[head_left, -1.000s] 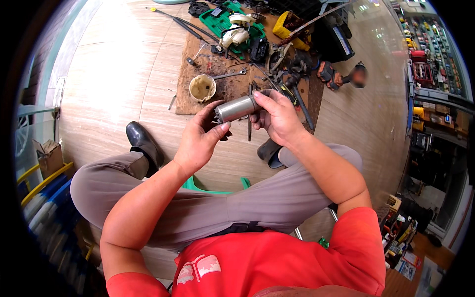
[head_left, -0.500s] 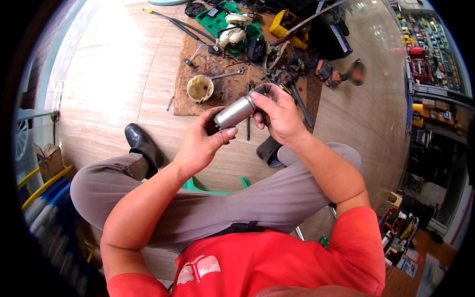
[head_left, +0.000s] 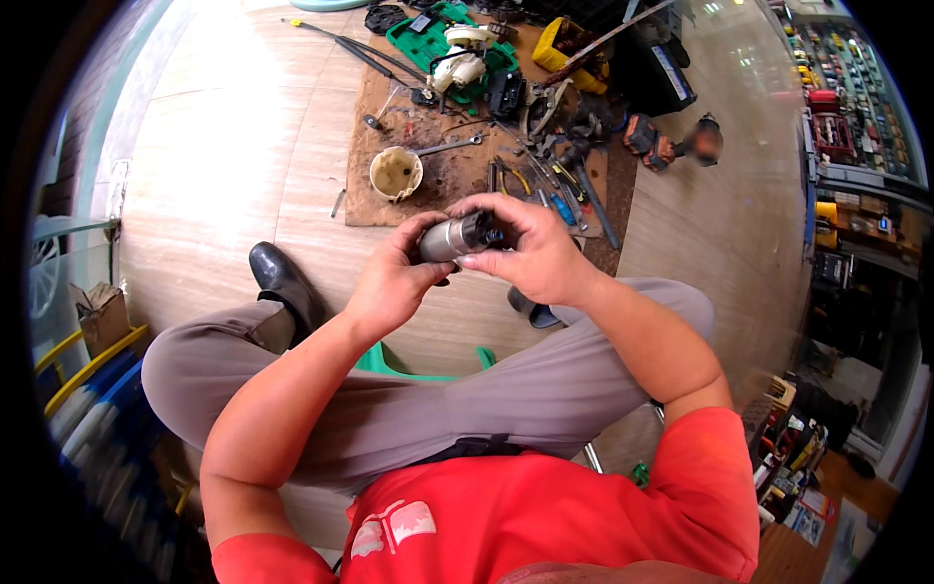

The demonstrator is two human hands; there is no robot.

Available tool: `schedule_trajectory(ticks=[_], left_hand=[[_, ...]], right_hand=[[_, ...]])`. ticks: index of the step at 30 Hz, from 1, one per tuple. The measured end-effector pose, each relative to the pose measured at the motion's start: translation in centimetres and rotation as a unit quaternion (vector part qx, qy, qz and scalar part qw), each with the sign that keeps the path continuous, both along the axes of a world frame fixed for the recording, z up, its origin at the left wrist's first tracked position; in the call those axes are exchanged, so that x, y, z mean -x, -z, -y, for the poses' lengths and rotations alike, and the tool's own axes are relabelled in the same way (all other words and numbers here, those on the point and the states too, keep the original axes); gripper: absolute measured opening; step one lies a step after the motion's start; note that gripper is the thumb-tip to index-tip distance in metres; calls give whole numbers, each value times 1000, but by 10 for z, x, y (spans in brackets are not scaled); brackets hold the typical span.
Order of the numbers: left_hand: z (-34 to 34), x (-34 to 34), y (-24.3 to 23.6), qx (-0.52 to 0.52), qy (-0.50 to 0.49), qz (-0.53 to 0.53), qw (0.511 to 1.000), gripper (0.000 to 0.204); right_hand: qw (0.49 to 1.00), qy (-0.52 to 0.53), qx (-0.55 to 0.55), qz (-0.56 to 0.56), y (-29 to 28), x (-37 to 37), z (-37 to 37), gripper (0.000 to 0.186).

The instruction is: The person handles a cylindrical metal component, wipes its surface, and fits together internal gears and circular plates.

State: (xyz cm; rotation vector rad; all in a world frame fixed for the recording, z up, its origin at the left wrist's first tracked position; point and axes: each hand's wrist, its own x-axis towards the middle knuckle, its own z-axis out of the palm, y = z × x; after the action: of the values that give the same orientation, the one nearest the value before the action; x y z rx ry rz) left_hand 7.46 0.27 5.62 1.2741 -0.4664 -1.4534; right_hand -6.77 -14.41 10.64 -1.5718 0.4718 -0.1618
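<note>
Between my two hands, above the near edge of a worn brown board (head_left: 370, 216), is a fuel pump (head_left: 448, 240), a silver metal cylinder with a black end cap. My left hand (head_left: 394, 271) is closed round its plain end, thumb along the underside. At the black-capped end, my right hand (head_left: 535, 251) grips with the thumb below and the fingers over the top. The pump lies tilted, its black end toward the upper right. My palms and fingers hide part of its body.
On the board are a cream plastic cup (head_left: 395, 173), a wrench (head_left: 448, 146), pliers (head_left: 514, 177) and a hammer (head_left: 593, 200). Behind lie a green case (head_left: 413, 39) with white parts, a yellow container (head_left: 555, 49) and a cordless drill (head_left: 647, 141). A green stool (head_left: 418, 373) shows below.
My right hand has shifted from lying over the cylinder to gripping its end. The black cap now shows, and the pump has turned. Pliers and tools behind my right hand have come into view.
</note>
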Motion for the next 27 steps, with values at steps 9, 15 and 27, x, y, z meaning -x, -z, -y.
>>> schedule_trajectory(ticks=[9, 15, 27], left_hand=[[2, 10, 8, -13, 42, 130, 991, 55], [1, 8, 7, -15, 53, 113, 992, 56], [-2, 7, 0, -20, 36, -18, 999, 56]], right_hand=[[985, -45, 167, 8, 6, 4, -2, 48], [982, -67, 174, -29, 2, 4, -2, 48], [992, -82, 91, -36, -5, 1, -4, 50]])
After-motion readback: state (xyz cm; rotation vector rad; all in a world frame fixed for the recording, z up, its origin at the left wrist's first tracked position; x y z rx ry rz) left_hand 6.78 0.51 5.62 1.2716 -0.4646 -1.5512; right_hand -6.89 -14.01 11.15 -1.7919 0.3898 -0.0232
